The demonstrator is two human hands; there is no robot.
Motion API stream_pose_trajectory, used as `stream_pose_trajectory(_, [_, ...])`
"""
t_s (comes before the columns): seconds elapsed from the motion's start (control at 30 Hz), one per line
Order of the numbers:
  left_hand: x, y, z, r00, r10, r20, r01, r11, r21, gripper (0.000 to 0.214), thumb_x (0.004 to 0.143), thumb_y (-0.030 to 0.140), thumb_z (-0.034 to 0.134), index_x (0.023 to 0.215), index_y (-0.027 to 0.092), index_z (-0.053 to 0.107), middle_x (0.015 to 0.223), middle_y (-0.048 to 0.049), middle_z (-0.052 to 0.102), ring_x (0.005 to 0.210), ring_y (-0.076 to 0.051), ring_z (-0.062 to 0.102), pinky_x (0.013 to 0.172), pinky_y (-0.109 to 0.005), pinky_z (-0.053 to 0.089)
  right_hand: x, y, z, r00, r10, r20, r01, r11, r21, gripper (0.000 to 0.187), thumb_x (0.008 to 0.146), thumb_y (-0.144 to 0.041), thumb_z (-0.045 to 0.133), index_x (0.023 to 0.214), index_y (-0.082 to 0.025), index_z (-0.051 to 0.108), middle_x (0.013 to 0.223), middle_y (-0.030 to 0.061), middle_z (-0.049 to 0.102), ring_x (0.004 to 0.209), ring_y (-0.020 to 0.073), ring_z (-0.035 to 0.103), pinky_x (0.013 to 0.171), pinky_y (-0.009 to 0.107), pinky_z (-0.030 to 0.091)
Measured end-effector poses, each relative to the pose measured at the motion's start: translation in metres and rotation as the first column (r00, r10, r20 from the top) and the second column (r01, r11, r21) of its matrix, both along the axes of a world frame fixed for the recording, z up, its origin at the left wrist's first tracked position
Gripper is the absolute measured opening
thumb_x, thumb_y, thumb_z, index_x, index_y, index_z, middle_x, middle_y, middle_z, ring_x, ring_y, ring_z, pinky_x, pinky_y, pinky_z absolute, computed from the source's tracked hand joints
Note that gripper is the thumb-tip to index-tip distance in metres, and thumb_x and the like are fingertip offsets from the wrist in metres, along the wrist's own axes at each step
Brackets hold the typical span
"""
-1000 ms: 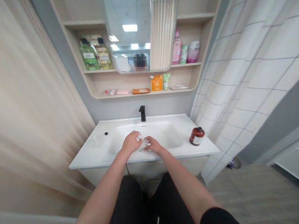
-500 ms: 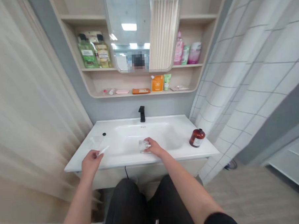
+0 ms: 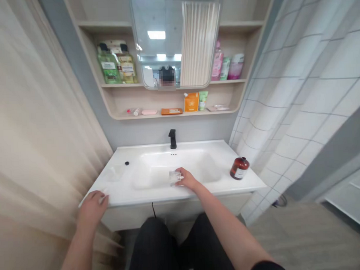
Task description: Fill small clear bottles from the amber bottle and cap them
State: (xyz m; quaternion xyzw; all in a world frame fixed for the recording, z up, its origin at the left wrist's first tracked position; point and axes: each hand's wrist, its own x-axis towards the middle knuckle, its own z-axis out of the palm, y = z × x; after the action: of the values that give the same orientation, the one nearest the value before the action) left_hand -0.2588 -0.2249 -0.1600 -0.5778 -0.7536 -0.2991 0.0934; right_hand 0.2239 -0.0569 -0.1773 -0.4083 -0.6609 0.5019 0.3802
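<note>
Over the front of the sink basin, my right hand (image 3: 186, 178) is closed around a small clear container (image 3: 174, 178), which looks like a see-through bottle. My left hand (image 3: 92, 206) is at the counter's front left corner, its fingers pinching a slim white stick-like piece (image 3: 103, 195), partly hidden and blurred. A faint clear item (image 3: 113, 173) stands on the counter beyond that hand. Near it lies a small round black cap (image 3: 126, 163). Off to the right of the basin sits an amber bottle (image 3: 240, 169) with a white label and an uncapped neck.
A black faucet (image 3: 172, 139) rises behind the white sink (image 3: 147, 196). Above hang a mirror (image 3: 161, 48) and a shelf (image 3: 121, 117) with several bottles, an orange pouch (image 3: 191, 102) and a green tube (image 3: 202, 101). Curtains flank both sides.
My left hand has moved left and toward me with the slim white piece, down to the counter's corner. The right hand still holds the clear container in about the same place.
</note>
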Motion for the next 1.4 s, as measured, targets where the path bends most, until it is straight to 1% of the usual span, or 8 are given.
stream_pose_trajectory(0.23, [0.019, -0.003, 0.012, 0.997, 0.024, -0.067, -0.02, 0.998, 0.062, 0.032, 0.091, 0.051, 0.055, 0.098, 0.023, 0.07, 0.126, -0.0146, 0.069, 0.123, -0.038, 0.064, 0.117, -0.053, 0.048, 0.0, -0.002, 0.004, 1.0, -0.003, 0.017, 0.003, 1.0, 0.003, 0.067, 0.054, -0.033, 0.093, 0.114, -0.027, 0.065, 0.102, -0.0015, 0.071, 0.095, 0.0244, 0.067, 0.089, 0.04, 0.056])
stream_pose_trajectory(0.4, [0.093, 0.021, 0.032, 0.98, -0.197, -0.013, 0.196, 0.961, 0.196, 0.025, 0.095, 0.044, 0.062, 0.113, 0.028, 0.069, 0.128, -0.009, 0.068, 0.131, -0.034, 0.062, 0.122, -0.054, 0.046, -0.001, -0.003, 0.006, 1.0, 0.009, -0.027, -0.01, 1.0, -0.016, 0.067, 0.054, -0.033, 0.093, 0.113, -0.027, 0.064, 0.101, -0.0014, 0.07, 0.095, 0.0241, 0.067, 0.089, 0.041, 0.057])
stream_pose_trajectory(0.53, [0.179, 0.066, 0.028, 0.803, -0.551, 0.226, 0.529, 0.834, 0.155, 0.051, 0.086, 0.03, 0.071, 0.137, 0.026, 0.066, 0.145, -0.0118, 0.064, 0.142, -0.033, 0.059, 0.128, -0.053, 0.043, -0.002, -0.006, 0.009, 0.995, 0.021, -0.096, -0.026, 0.999, -0.046, 0.068, 0.055, -0.032, 0.093, 0.116, -0.028, 0.063, 0.105, 0.0005, 0.07, 0.096, 0.0241, 0.067, 0.088, 0.04, 0.058])
stream_pose_trajectory(0.7, [0.246, 0.114, 0.002, 0.561, -0.547, 0.621, 0.672, 0.74, 0.045, 0.098, 0.063, 0.023, 0.091, 0.154, 0.022, 0.054, 0.154, -0.0184, 0.06, 0.143, -0.038, 0.059, 0.121, -0.056, 0.048, -0.004, -0.009, 0.015, 0.982, 0.024, -0.186, -0.038, 0.996, -0.075, 0.074, 0.054, -0.03, 0.096, 0.119, -0.029, 0.062, 0.108, 0.002, 0.071, 0.099, 0.0253, 0.07, 0.089, 0.041, 0.059])
stream_pose_trajectory(0.83, [0.254, 0.128, -0.01, 0.438, -0.504, 0.745, 0.712, 0.7, 0.054, 0.087, 0.068, 0.034, 0.093, 0.147, 0.022, 0.058, 0.141, -0.0185, 0.069, 0.13, -0.036, 0.068, 0.104, -0.051, 0.058, -0.004, -0.011, 0.019, 0.978, 0.069, -0.196, -0.083, 0.994, -0.066, 0.072, 0.057, -0.033, 0.097, 0.121, -0.029, 0.063, 0.112, 0.0032, 0.073, 0.105, 0.0271, 0.071, 0.092, 0.042, 0.06])
stream_pose_trajectory(1.13, [0.247, 0.13, -0.017, 0.397, -0.522, 0.755, 0.694, 0.709, 0.126, 0.077, 0.066, 0.047, 0.098, 0.131, 0.023, 0.065, 0.124, -0.0131, 0.076, 0.115, -0.031, 0.074, 0.095, -0.043, 0.06, -0.008, -0.006, 0.008, 0.983, 0.14, -0.115, -0.14, 0.99, 0.004, 0.09, 0.06, -0.04, 0.098, 0.142, -0.027, 0.062, 0.146, 0.0128, 0.066, 0.12, 0.0312, 0.069, 0.107, 0.051, 0.056])
stream_pose_trajectory(1.3, [0.242, 0.129, -0.015, 0.496, -0.465, 0.733, 0.569, 0.812, 0.13, 0.073, 0.064, 0.043, 0.099, 0.126, 0.023, 0.066, 0.127, -0.0109, 0.076, 0.115, -0.03, 0.073, 0.101, -0.044, 0.057, 0.0, -0.022, 0.021, 0.985, -0.136, -0.104, 0.156, 0.964, 0.215, 0.07, 0.077, -0.047, 0.088, 0.141, -0.032, 0.064, 0.154, 0.0125, 0.063, 0.127, 0.0324, 0.068, 0.103, 0.05, 0.059])
stream_pose_trajectory(1.4, [0.239, 0.13, -0.016, 0.526, -0.441, 0.727, 0.518, 0.844, 0.137, 0.071, 0.064, 0.035, 0.098, 0.126, 0.024, 0.067, 0.125, -0.0082, 0.076, 0.114, -0.028, 0.073, 0.105, -0.042, 0.054, 0.037, -0.048, 0.034, 0.91, -0.392, -0.135, 0.409, 0.795, 0.448, 0.042, 0.093, -0.047, 0.074, 0.13, -0.028, 0.069, 0.133, 0.0119, 0.073, 0.121, 0.0312, 0.07, 0.1, 0.05, 0.06])
